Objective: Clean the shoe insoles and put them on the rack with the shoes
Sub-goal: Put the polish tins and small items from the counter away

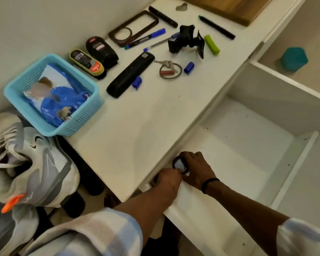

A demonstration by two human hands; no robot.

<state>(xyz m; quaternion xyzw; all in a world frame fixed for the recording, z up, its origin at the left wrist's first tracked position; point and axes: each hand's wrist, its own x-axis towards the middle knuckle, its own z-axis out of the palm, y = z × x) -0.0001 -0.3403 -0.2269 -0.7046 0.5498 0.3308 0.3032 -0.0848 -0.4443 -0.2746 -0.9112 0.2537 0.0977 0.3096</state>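
Right hand (pixel 196 168): forearm extended over the open white drawer (pixel 248 145), fingers curled round a small round black tin (pixel 180 165). Left hand (pixel 167 179): knuckles up, pinching the tin's near edge. Grey-and-white sneaker (pixel 31 163): far left, beside the white countertop (pixel 137 117), below the blue plastic basket (pixel 52 95).

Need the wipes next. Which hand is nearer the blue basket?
Left. The left hand is at the counter edge, on the side of the blue basket; the right hand is beyond it, over the open drawer.
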